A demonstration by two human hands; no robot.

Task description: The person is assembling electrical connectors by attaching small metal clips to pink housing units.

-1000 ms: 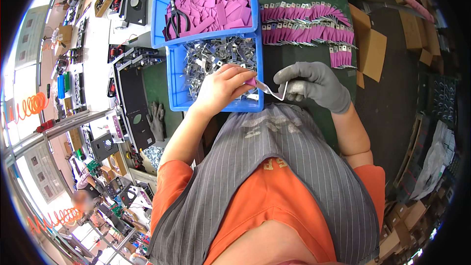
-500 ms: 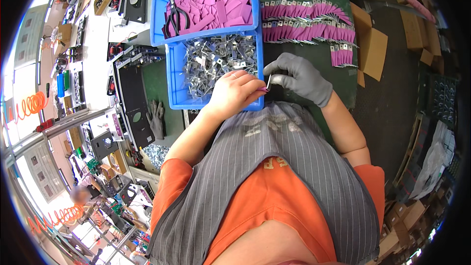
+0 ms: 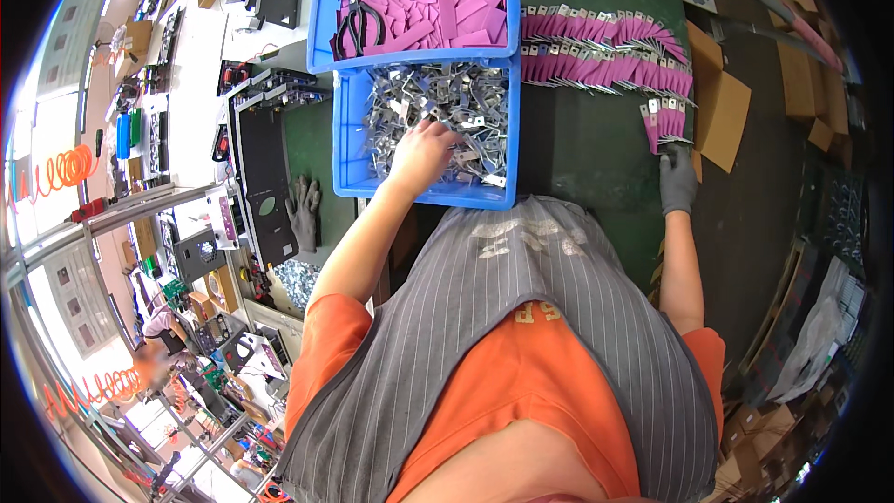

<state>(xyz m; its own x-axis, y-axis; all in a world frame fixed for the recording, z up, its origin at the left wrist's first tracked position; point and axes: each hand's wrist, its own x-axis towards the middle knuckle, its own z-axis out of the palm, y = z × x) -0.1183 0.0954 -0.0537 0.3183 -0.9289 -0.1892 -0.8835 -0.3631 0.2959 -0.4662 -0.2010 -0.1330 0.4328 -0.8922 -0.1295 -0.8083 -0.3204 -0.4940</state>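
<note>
My bare left hand reaches into a blue bin of loose metal brackets. Its fingers are bent down among the brackets, and what they grip is hidden. On the right, my right hand wears a grey glove. Its curled fingertips touch the near end of a short row of brackets with pink strips; I cannot make out what lies between them. The leftmost piece of that row leans apart from the others. Two longer rows of pink-covered brackets lie beyond it.
A second blue bin behind the first holds pink strips and black-handled pliers. A spare grey glove lies at the left. Cardboard stands beside the green table on the right.
My hands have moved apart from the pink-covered piece they worked on together. The left went forward into the bracket bin; the right went across to the short row, where one more piece leans at the left.
</note>
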